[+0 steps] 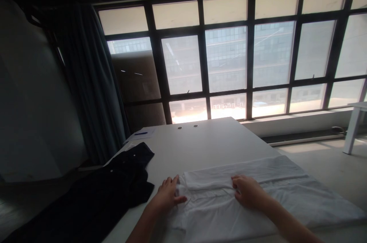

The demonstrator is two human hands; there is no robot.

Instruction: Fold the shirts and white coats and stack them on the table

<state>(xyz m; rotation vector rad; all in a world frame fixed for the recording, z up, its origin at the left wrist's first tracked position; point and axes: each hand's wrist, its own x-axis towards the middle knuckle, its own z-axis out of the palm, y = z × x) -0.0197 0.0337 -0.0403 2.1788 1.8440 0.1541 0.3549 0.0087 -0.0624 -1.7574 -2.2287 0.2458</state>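
A white shirt (218,206) lies spread on the table, its collar end to the left and a creased front strip running to the right. My left hand (168,193) rests at the collar end, thumb spread away from the fingers, touching the cloth. Farther right, my right hand (248,191) has its fingers curled in on the shirt's front strip, pinching the fabric. The fingertips of that hand are partly hidden.
A dark garment (114,182) with light buttons drapes over the left side of the white table (195,143). Behind it lie papers (147,133) with a blue pen (141,133). A blue curtain (88,82) hangs by the windows. Another white table (354,124) stands at right.
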